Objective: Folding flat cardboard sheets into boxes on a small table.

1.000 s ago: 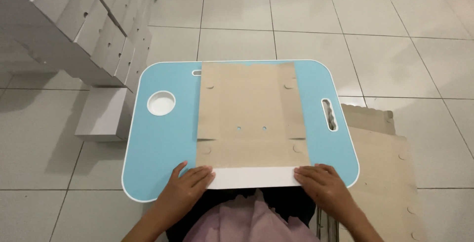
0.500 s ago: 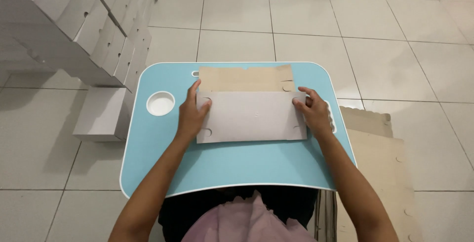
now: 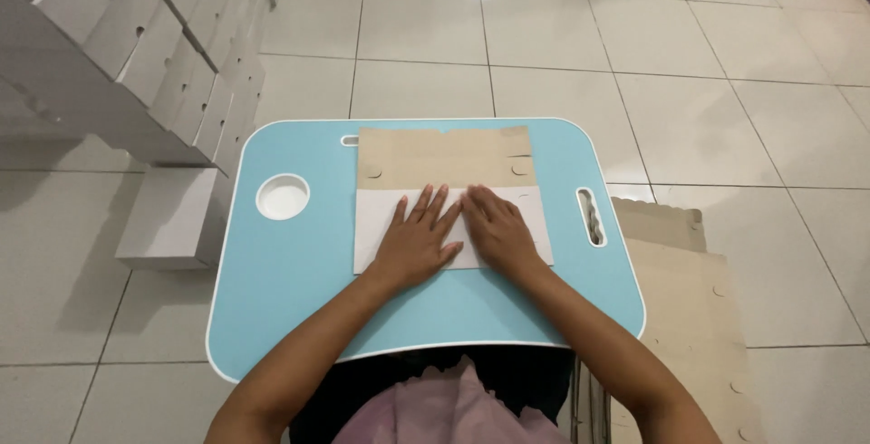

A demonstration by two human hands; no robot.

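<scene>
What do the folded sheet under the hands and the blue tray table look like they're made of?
The folded sheet looks like thin cardboard: matte brown on one face, white on the folded-over flap, with die-cut notches. The tray table seems to be smooth moulded plastic, light blue with a white rim and a moulded cup recess.

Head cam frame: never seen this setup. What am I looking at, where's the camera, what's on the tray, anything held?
There is no machine here: a person works with two bare hands, and the one camera sits on their head, looking down. On their lap stands a light blue lap table with a round cup recess and a handle slot. A flat cardboard box blank lies on it, brown side up, with its white near flap folded over. The left hand and right hand press flat on that flap, side by side; neither grips anything. Folded white boxes are stacked on the tiled floor to the left, more brown blanks lie to the right.
</scene>
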